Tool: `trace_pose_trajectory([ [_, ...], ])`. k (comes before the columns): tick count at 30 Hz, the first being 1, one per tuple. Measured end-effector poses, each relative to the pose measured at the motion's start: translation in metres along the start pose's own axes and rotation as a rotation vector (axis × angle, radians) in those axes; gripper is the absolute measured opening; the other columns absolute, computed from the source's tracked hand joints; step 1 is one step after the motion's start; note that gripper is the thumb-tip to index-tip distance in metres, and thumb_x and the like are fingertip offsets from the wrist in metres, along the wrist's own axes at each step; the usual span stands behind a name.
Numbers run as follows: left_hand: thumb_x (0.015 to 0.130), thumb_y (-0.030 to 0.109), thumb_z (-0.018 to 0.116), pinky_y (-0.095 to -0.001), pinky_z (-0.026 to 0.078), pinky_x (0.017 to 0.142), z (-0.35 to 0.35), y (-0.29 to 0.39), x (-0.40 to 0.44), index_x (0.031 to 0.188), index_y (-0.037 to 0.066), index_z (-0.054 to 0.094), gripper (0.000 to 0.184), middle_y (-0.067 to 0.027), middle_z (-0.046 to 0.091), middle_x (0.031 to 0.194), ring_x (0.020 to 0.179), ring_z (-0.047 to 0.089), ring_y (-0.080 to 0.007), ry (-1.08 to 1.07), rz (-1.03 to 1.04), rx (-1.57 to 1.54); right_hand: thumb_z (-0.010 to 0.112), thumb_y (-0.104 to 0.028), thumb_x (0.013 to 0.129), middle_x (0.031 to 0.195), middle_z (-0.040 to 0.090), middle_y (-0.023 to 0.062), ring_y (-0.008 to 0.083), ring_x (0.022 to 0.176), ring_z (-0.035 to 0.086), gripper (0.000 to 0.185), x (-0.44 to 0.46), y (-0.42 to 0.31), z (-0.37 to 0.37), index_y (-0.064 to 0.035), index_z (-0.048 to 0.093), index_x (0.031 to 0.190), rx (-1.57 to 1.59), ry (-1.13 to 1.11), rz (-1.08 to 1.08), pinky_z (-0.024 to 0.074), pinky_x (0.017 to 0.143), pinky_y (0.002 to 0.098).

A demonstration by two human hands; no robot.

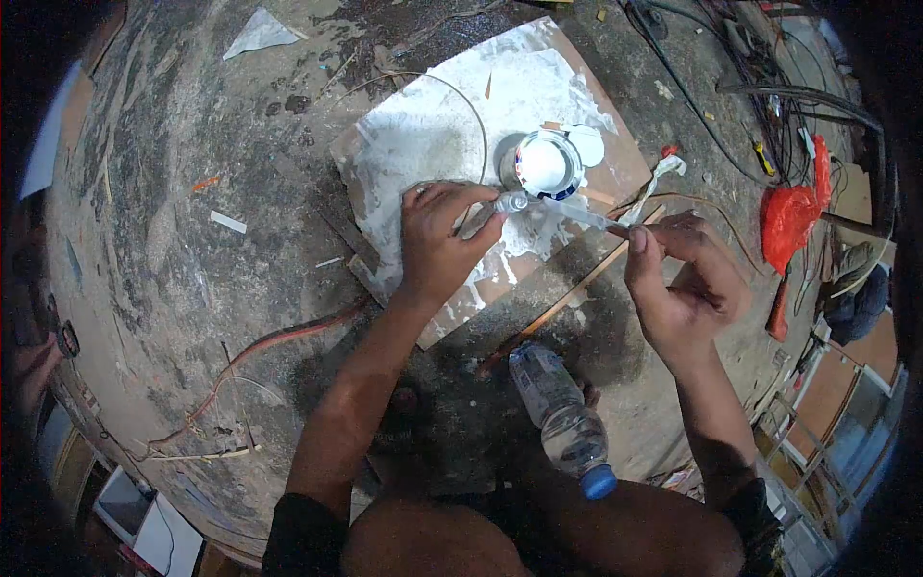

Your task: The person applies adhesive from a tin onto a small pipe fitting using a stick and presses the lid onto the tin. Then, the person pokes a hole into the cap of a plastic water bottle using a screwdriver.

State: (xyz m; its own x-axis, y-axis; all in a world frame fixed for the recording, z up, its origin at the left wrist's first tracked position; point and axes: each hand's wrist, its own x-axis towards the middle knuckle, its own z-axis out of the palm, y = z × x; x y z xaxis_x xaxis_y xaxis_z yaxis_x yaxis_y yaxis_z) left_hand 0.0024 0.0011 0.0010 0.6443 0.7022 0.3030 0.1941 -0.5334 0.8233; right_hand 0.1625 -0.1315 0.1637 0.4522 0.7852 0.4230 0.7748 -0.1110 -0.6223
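My left hand (444, 236) is closed around a small clear plastic bottle (511, 202), its narrow ridged end showing past the fingertips. Pinched between the thumb and fingers of my right hand (687, 279) is a thin flat stirring blade (586, 216) smeared whitish, pointing left toward the bottle. Just above the blade stands an open can of white paint (546, 163), with its round lid (586, 145) beside it. Under the can lies a board (437, 106) covered with white paint. Whether the blade touches the bottle, I cannot tell.
A larger clear bottle with a blue cap (562, 423) lies near my legs. A wooden strip (567, 296) lies past the board's lower edge. On the right are a red plastic bag (790, 226) and tangled cables (760, 91). A reddish hose (279, 337) crosses the floor at left.
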Motion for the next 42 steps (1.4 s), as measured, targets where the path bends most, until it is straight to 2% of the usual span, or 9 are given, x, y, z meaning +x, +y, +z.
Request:
trace_pose_trajectory([
  [11,0.075,0.015,0.081,-0.0406,0.039,0.093,0.0011,-0.001,-0.0001,0.097,0.015,0.071,0.024,-0.0012,0.073,0.092,0.094,0.067,-0.0219,0.015,0.002,-0.01,0.079,0.003,0.074,0.073,0.07,0.0122,0.0191,0.064,0.068,0.009,0.0009,-0.0049,-0.0018,0.0029,0.07,0.078,-0.025,-0.031,0.007,0.0515,0.059,0.0283],
  [26,0.07,0.011,0.085,-0.0398,0.042,0.093,-0.0017,0.0029,0.0009,0.095,0.014,0.071,0.028,-0.0015,0.073,0.097,0.095,0.067,-0.0235,0.003,0.001,0.016,0.079,0.004,0.073,0.073,0.069,0.012,0.0198,0.062,0.067,0.011,0.0031,-0.0066,-0.0025,0.0031,0.07,0.079,-0.05,-0.058,-0.079,0.0514,0.058,0.0286],
  [38,0.075,0.014,0.079,-0.04,0.038,0.095,-0.0005,-0.0008,-0.0001,0.098,0.016,0.071,0.024,-0.0006,0.073,0.095,0.095,0.067,-0.0204,-0.011,-0.004,-0.008,0.078,0.006,0.072,0.071,0.068,0.0121,0.0204,0.06,0.065,0.011,0.0053,-0.007,-0.0032,0.0037,0.07,0.079,-0.053,-0.072,-0.132,0.0501,0.056,0.0297],
  [42,0.071,0.011,0.084,-0.0394,0.042,0.093,-0.0008,0.0006,-0.0004,0.096,0.014,0.07,0.029,-0.0023,0.073,0.097,0.094,0.067,-0.0234,-0.003,0.001,-0.006,0.079,0.005,0.073,0.071,0.068,0.0121,0.0205,0.06,0.065,0.01,0.0045,-0.0087,-0.0029,0.0036,0.071,0.079,-0.068,-0.069,-0.117,0.0499,0.056,0.0294],
])
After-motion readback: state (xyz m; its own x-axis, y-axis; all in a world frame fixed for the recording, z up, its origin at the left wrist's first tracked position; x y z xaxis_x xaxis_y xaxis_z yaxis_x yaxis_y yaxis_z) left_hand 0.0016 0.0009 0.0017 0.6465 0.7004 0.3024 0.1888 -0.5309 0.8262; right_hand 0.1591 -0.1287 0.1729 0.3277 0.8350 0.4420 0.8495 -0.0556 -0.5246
